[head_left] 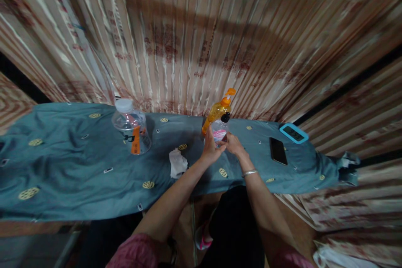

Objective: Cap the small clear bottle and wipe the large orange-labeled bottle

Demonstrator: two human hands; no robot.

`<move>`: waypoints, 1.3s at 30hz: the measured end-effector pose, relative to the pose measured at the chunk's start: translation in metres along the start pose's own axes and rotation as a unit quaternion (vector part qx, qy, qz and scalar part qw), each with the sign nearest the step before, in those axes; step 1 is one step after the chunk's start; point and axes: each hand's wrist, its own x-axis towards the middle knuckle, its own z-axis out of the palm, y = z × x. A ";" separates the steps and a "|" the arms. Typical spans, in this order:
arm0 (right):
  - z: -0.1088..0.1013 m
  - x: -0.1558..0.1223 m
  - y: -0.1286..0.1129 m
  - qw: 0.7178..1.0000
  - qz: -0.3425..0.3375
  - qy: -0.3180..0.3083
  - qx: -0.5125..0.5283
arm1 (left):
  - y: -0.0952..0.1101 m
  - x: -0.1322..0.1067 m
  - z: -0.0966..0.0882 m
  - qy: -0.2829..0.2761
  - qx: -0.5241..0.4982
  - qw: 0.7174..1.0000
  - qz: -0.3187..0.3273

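Observation:
A small clear bottle (219, 130) with a pink label and a black cap stands on the blue-grey cloth-covered table (78, 163). My left hand (211, 149) is wrapped round its lower left side. My right hand (232, 144), with a bangle on the wrist, grips it from the right. Just behind it stands an orange pump bottle (217, 111).
A large clear water bottle (132, 127) with a white cap stands to the left. A crumpled white tissue (177, 162) lies near the middle. A black phone (278, 150) and a blue-framed digital clock (293, 132) lie at the right. Striped curtains hang behind the table.

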 end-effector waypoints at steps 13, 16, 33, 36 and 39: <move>0.016 -0.037 0.000 0.998 0.026 0.060 0.014 | 0.013 -0.061 -0.070 0.054 0.073 0.995 0.036; 0.024 -0.061 -0.007 0.997 0.011 0.078 0.019 | 0.022 -0.092 -0.115 0.117 0.110 0.986 0.038; 0.144 -0.078 -0.145 0.966 -0.168 0.084 0.176 | 0.044 -0.040 -0.257 0.339 0.183 0.923 -0.007; 0.123 -0.068 -0.159 0.954 -0.162 0.105 0.229 | 0.045 -0.028 -0.256 0.329 0.163 0.930 -0.025; 0.088 -0.054 -0.187 0.932 -0.177 0.139 0.285 | 0.048 -0.028 -0.246 0.323 0.159 0.932 -0.036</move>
